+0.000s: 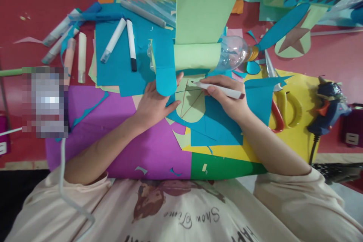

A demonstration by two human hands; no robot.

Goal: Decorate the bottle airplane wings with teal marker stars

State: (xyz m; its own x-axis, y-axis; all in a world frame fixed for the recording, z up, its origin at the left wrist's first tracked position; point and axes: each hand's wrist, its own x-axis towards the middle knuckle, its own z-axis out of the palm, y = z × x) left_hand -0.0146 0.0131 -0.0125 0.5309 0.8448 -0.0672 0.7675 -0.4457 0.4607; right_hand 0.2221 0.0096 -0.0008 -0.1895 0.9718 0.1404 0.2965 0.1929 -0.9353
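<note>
Currently, the right hand has its fingers pinching a white marker over the rounded green paper piece near the plastic bottle; lines drawn, figure apparently unfinished. Left hand: fingers spread alongside.

1. A craft workspace – a red table strewn with paper and tools; whether at home or in a classroom, I cannot tell.
2. Centrepiece: a clear bottle, wrapped in green paper.
3. Left of the bottle: scattered markers.
4. Right of the bottle: a paper star.
5. Nearer the wearer than the bottle: scraps and – far right – a glue gun.
</note>
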